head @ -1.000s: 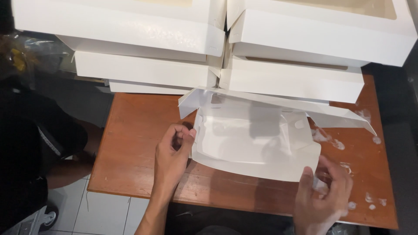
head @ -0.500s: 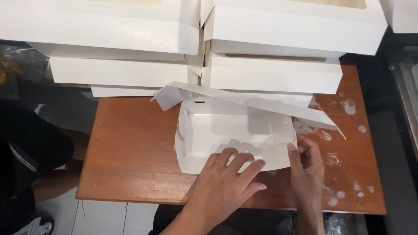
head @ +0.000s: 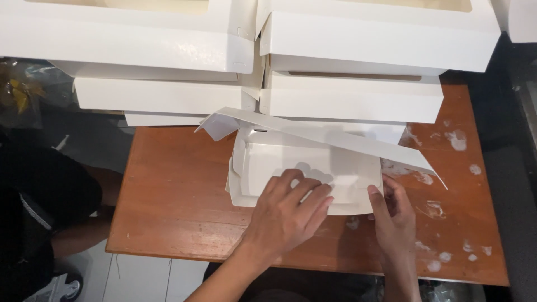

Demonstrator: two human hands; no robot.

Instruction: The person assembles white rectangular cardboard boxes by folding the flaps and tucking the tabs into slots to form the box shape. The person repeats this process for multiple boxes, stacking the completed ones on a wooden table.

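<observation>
A left hand (head: 288, 215) lies flat, fingers spread, pressing into the front of an open white box (head: 305, 170), while the right hand (head: 391, 215) pinches the box's front right corner between thumb and fingers. The box sits on a wooden table (head: 179, 190), its lid (head: 313, 131) raised at a slant over it. Behind it, stacks of closed white boxes (head: 352, 61) fill the table's far edge. White smears mark the wood at right.

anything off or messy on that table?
White smears and flecks dot the wooden table at its right end, like dried residue. The half-folded white box under both hands has its lid flap lying skewed. Nothing looks torn.
</observation>
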